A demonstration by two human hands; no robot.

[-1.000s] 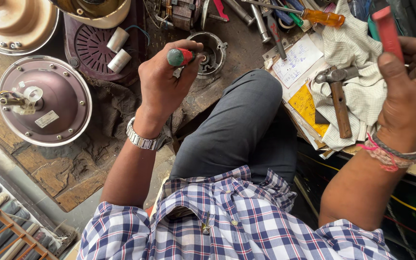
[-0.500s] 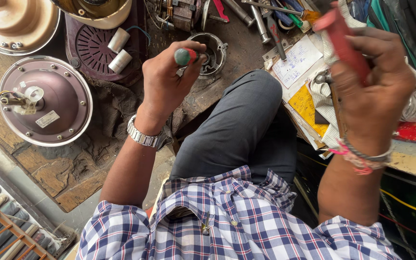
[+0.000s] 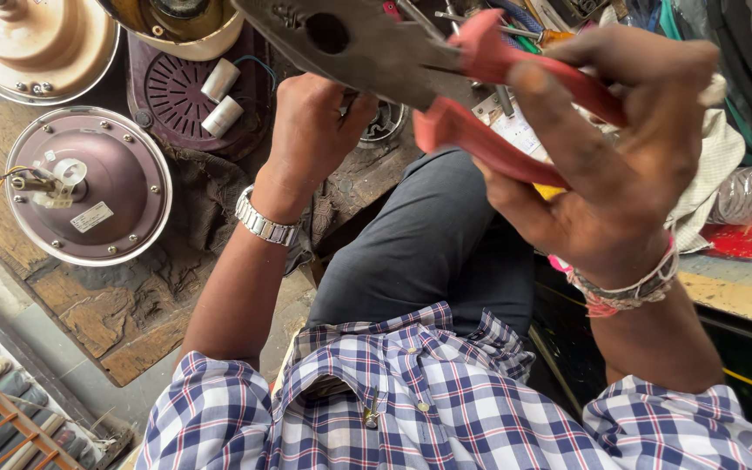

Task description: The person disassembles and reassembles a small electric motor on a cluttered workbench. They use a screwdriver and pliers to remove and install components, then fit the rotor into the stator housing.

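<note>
Pliers [image 3: 411,61] with red handles fill the top of the head view, raised close to the camera, their dark metal head pointing left. My right hand [image 3: 607,174] is clamped around the two red handles, fingers over the upper one and thumb along the lower. My left hand [image 3: 311,130] sits lower and farther off, curled shut on something I cannot make out, just beside a small round metal part [image 3: 385,122] that is mostly hidden behind the pliers. A steel watch [image 3: 263,224] bands that wrist. On the wooden floor [image 3: 106,322] to the left I see a round brown fan motor housing [image 3: 89,183], well apart from both hands, and above it a dark vented cover [image 3: 176,96] carrying two white cylinders [image 3: 219,96]. To the right, a pale cloth [image 3: 715,165] and a clear plastic bottle [image 3: 746,196] lie on the desk [image 3: 741,296].
</note>
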